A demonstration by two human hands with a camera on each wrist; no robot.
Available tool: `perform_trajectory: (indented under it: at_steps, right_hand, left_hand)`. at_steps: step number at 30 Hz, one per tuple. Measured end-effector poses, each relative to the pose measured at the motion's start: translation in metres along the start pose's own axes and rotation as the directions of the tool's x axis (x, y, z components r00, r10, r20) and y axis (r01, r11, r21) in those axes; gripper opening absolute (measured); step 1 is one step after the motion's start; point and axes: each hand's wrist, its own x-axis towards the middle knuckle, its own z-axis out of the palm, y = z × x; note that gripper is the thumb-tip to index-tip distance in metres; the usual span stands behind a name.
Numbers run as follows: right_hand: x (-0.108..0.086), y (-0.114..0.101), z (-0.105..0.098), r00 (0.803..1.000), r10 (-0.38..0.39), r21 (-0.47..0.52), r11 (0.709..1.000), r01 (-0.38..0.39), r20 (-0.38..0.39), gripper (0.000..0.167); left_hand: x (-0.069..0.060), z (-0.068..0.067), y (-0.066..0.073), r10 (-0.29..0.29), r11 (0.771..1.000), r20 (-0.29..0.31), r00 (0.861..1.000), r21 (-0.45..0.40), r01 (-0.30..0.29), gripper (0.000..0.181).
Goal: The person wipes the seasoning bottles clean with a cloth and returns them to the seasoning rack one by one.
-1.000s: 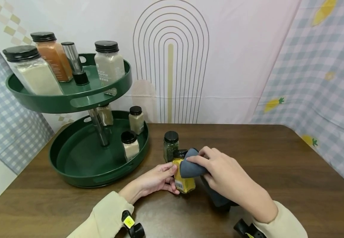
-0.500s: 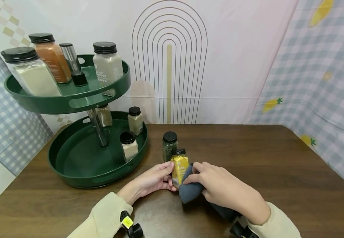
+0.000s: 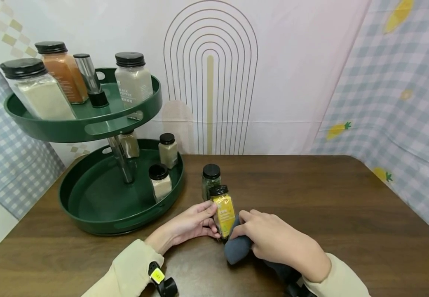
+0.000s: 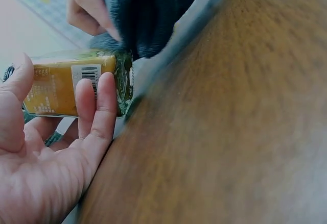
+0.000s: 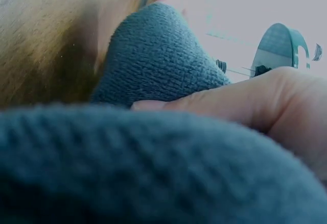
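A small square glass spice jar point(image 3: 224, 215) with yellow contents and a black lid is tilted slightly just above or on the table. My left hand point(image 3: 193, 222) grips it from the left; in the left wrist view its fingers curl round the jar point(image 4: 53, 89) beside a barcode label. On the jar's right, my right hand point(image 3: 270, 235) pinches a dark grey-blue cloth point(image 3: 237, 248) against its lower part. The fuzzy cloth point(image 5: 158, 55) fills much of the right wrist view and hides most of the right fingers.
A green-flecked jar point(image 3: 211, 177) stands right behind the yellow one. At left rises a two-tier green tray stand point(image 3: 88, 220); small jars, including a white one point(image 3: 161, 185), sit on its lower tier. Larger jars and a metal-topped grinder point(image 3: 91, 80) occupy the upper tier.
The right hand and cloth have slid down the yellow jar, from near its lid to its base, uncovering its front label. The left hand keeps its grip, turning or tilting the jar slightly.
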Motion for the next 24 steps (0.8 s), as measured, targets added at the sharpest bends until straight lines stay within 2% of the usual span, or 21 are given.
perform_trajectory:
  at_steps: [7, 9, 11, 14, 16, 18, 20, 22, 24]
  right_hand:
    - [-0.001, 0.005, 0.000, 0.994, 0.031, 0.063, 0.997, -0.038, 0.106, 0.046]
    - [-0.002, 0.008, -0.003, 0.992, 0.044, 0.064, 0.997, -0.052, 0.118, 0.047]
    - [-0.004, 0.012, -0.007, 0.994, 0.053, 0.047, 0.997, -0.058, 0.098, 0.047]
    - [-0.008, 0.019, -0.014, 0.996, 0.083, -0.001, 0.997, -0.083, 0.017, 0.046]
    - [-0.011, 0.021, -0.019, 0.991, 0.112, -0.057, 0.992, -0.116, -0.068, 0.044]
    - [-0.012, 0.021, -0.024, 0.976, 0.142, -0.088, 0.984, -0.158, -0.164, 0.043]
    - [-0.011, 0.019, -0.025, 0.951, 0.156, -0.101, 0.977, -0.189, -0.267, 0.041]
    - [-0.009, 0.016, -0.025, 0.926, 0.143, -0.086, 0.979, -0.184, -0.348, 0.040]
    - [-0.006, 0.012, -0.022, 0.913, 0.116, -0.072, 0.985, -0.155, -0.390, 0.039]
  left_hand:
    - [0.001, 0.001, -0.001, 0.019, 1.000, -0.012, 1.000, -0.024, -0.020, 0.047]
    - [0.001, 0.001, -0.001, 0.029, 0.999, -0.007, 1.000, -0.029, -0.029, 0.042]
    - [0.001, 0.002, -0.001, 0.034, 0.999, -0.006, 0.999, -0.030, -0.034, 0.040]
    - [0.002, 0.002, -0.001, 0.036, 0.999, -0.002, 0.999, -0.022, -0.036, 0.045]
    - [0.002, 0.003, 0.000, 0.031, 0.999, -0.004, 1.000, -0.008, -0.031, 0.050]
    - [0.002, 0.003, 0.000, 0.028, 1.000, -0.002, 1.000, 0.005, -0.028, 0.055]
    - [0.002, 0.003, 0.000, 0.022, 1.000, -0.004, 1.000, 0.018, -0.022, 0.057]
    - [0.002, 0.004, 0.000, 0.020, 0.999, -0.004, 1.000, 0.025, -0.020, 0.055]
    - [0.002, 0.003, 0.000, 0.019, 0.999, -0.004, 1.000, 0.033, -0.019, 0.053]
